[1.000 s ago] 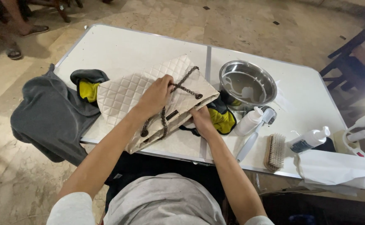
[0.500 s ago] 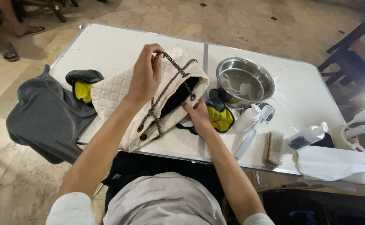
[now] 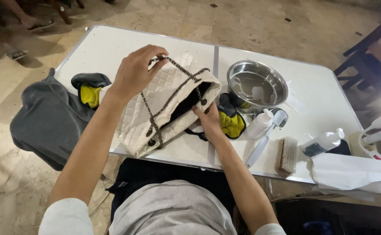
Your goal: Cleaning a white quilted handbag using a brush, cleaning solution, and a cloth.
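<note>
Lifting chain strap [image 3: 173, 93] now: left hand [image 3: 134, 72] pinched on it, raising the flat-lying quilted cream bag [image 3: 166, 109] open; right hand [image 3: 208, 122] grips its rim, beside yellow glove [image 3: 232, 124].

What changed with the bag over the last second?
The left hand, flat on the cream quilted handbag before, took its chain strap and lifted, opening the bag. The right hand stayed at the opening. The steel bowl and wooden brush kept their places.
</note>
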